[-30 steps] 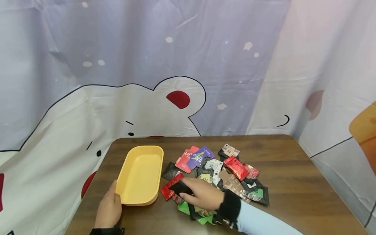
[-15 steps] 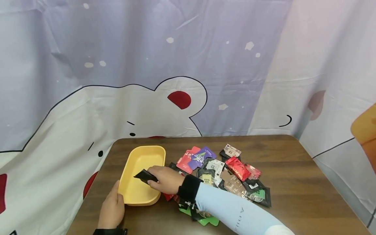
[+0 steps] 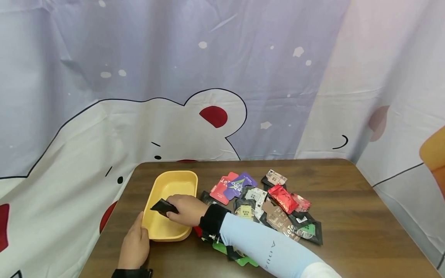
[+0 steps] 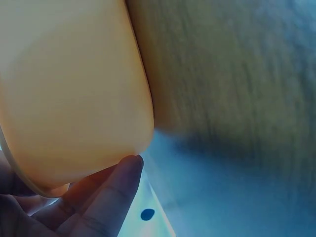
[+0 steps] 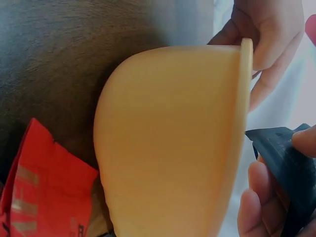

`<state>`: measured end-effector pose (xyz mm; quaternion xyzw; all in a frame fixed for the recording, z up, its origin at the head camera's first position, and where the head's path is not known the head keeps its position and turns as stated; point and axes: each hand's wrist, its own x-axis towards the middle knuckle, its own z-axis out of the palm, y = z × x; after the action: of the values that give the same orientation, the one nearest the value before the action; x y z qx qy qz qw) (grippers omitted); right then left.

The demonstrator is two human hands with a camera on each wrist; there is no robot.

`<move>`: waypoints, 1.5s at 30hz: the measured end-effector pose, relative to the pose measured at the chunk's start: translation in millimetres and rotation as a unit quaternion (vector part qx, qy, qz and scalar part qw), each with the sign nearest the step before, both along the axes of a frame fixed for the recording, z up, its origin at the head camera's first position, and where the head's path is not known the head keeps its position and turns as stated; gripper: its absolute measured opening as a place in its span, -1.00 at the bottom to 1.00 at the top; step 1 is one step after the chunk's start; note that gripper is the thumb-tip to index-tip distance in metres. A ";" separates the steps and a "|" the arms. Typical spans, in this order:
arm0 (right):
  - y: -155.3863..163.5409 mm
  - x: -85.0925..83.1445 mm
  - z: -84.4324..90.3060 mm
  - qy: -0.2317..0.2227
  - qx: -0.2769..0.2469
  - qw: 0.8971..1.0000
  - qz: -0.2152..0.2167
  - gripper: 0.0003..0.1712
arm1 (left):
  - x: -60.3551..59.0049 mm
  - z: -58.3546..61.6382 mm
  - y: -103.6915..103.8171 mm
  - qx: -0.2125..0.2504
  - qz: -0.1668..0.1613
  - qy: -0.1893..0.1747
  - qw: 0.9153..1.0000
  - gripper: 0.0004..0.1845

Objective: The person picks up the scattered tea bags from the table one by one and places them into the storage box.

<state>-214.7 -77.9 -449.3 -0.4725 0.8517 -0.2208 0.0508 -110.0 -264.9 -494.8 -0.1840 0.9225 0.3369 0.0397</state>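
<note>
A yellow plastic tray (image 3: pixel 169 231) stands at the left of the wooden table, its floor bare where visible. My left hand (image 3: pixel 135 244) grips its near left side, thumb by the rim; in the left wrist view the fingertips (image 4: pixel 129 168) touch the outer wall. Over the tray, my right hand (image 3: pixel 185 209) pinches a small black packet (image 3: pixel 163 207) between thumb and fingers. The right wrist view has this black packet (image 5: pixel 284 148) above the tray's rim, its label not visible. A red packet (image 5: pixel 54 187) lies beside the tray, partly under my right wrist in the head view.
Right of the tray spreads a pile of packets: a purple packet (image 3: pixel 240 184), a pink packet (image 3: pixel 219 191), a shiny red packet (image 3: pixel 282 199), a brown packet (image 3: pixel 278 218) and several black ones. Green pieces (image 3: pixel 246 260) stick out under my right forearm. A printed curtain (image 3: pixel 156 77) hangs behind the table.
My right hand has carried the black packet left, from above the pile to over the tray. My left hand has stayed on the tray's side.
</note>
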 end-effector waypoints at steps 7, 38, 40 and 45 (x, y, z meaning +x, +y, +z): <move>4.2 0.7 -2.3 -0.004 -0.002 1.000 -0.012 -0.63 | -1.9 0.9 1.7 -0.008 -0.003 0.000 1.000 -0.37; 55.6 12.6 -7.0 0.016 0.067 0.998 -0.010 -0.06 | 0.1 -1.6 0.9 -0.008 0.002 0.003 1.000 -0.36; 64.7 14.4 -8.5 0.017 0.069 0.997 -0.011 -0.05 | -0.3 -1.6 0.6 -0.009 0.004 0.000 1.000 -0.36; 86.9 21.1 -13.0 0.013 0.064 0.998 -0.023 -0.05 | -1.9 -2.7 -0.6 -0.007 0.005 -0.009 1.000 -0.35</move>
<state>-193.6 8.9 -462.3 -0.4516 0.8752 -0.1605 0.0655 -111.8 -265.6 -497.5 -0.1917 0.9235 0.3292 0.0449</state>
